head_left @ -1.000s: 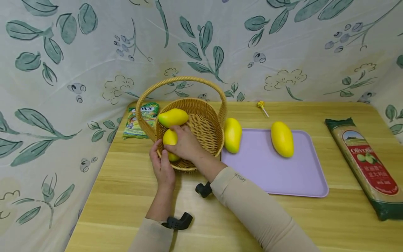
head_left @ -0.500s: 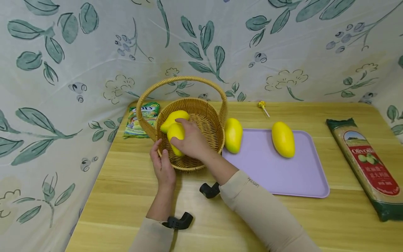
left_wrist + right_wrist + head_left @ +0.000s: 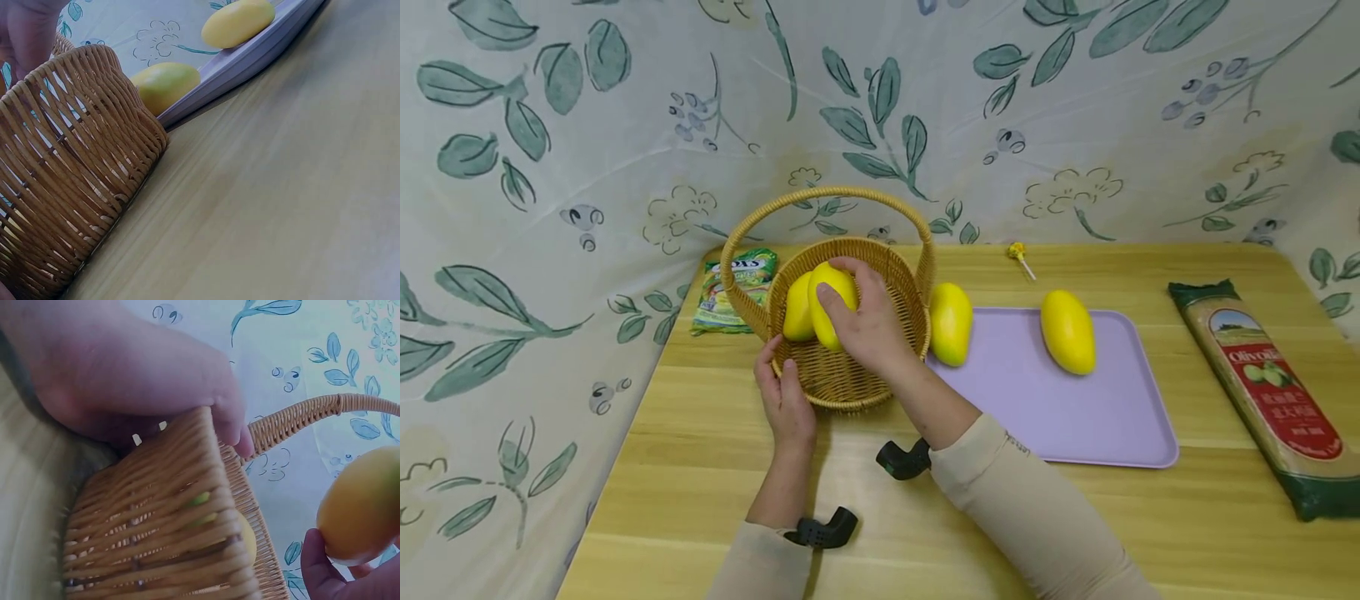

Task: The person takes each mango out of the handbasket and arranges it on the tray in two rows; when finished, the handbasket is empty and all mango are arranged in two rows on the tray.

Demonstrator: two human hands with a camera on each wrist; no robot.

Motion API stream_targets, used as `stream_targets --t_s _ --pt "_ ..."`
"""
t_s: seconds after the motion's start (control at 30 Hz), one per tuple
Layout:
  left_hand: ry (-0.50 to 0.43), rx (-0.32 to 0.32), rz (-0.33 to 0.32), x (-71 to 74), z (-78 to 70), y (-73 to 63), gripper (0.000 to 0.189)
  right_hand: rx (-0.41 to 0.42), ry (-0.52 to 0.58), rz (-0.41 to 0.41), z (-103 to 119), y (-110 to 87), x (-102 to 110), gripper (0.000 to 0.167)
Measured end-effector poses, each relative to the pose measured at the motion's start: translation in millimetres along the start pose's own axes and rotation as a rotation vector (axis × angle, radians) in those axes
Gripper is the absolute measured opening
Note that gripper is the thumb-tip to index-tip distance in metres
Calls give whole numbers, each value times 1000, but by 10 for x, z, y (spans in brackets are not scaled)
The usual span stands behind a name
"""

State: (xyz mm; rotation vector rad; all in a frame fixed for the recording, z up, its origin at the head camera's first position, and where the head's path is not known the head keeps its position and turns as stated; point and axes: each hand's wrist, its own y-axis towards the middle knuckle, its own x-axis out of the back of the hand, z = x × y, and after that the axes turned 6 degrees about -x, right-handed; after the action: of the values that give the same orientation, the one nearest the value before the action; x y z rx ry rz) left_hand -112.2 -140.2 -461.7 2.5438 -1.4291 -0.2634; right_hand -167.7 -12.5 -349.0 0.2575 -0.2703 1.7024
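My right hand (image 3: 872,321) grips a yellow mango (image 3: 830,310) over the wicker basket (image 3: 831,383). In the right wrist view this held mango (image 3: 359,503) is outside and above the rim, between thumb and fingers. Another mango (image 3: 798,308) lies in the basket, partly hidden behind the held one; its yellow side (image 3: 248,540) shows past the rim. My left hand (image 3: 787,408) holds the basket's near left rim, and in the right wrist view its fingertips (image 3: 244,440) hook over the edge.
A lilac tray (image 3: 1052,425) stands right of the basket, with one mango (image 3: 1067,332) on it and another mango (image 3: 951,323) at its left edge. Around them are a lollipop (image 3: 1017,252), a green candy bag (image 3: 730,292) and a long pasta pack (image 3: 1262,383). The tall basket handle (image 3: 827,192) arches overhead.
My right hand has lifted its mango from the basket's left side, up and to the right. The other mango in the basket has shifted and turned. My left hand stays at the rim.
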Motion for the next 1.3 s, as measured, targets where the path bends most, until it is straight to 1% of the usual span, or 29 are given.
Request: stream_targets --t_s 0.17,0.3,0.4,0.53,0.7,0.87,1.07,1.23,1.3 --pt "-9 8 8 5 3 -5 39 -29 34 10 30 -53 44 74" --pt "-6 11 19 10 11 -8 40 -31 60 44 27 -117 92 85" --pt "-4 12 20 15 22 -9 40 -34 64 67 1 -188 129 87" --pt "-2 8 12 13 19 -13 40 -39 54 90 -54 -311 197 85" --pt "13 -4 -1 5 14 -11 38 -7 38 158 -173 -441 307 83" --pt "13 -6 0 3 22 -5 38 19 -14 219 -285 -555 439 83" --pt "-24 -8 -6 -1 27 -3 37 43 -56 298 -417 -693 638 87" --pt "-44 -16 -6 -3 39 -3 38 48 -125 327 -515 -782 836 94" --pt "-50 -20 -5 -5 45 -2 38 44 -136 335 -551 -807 915 95"
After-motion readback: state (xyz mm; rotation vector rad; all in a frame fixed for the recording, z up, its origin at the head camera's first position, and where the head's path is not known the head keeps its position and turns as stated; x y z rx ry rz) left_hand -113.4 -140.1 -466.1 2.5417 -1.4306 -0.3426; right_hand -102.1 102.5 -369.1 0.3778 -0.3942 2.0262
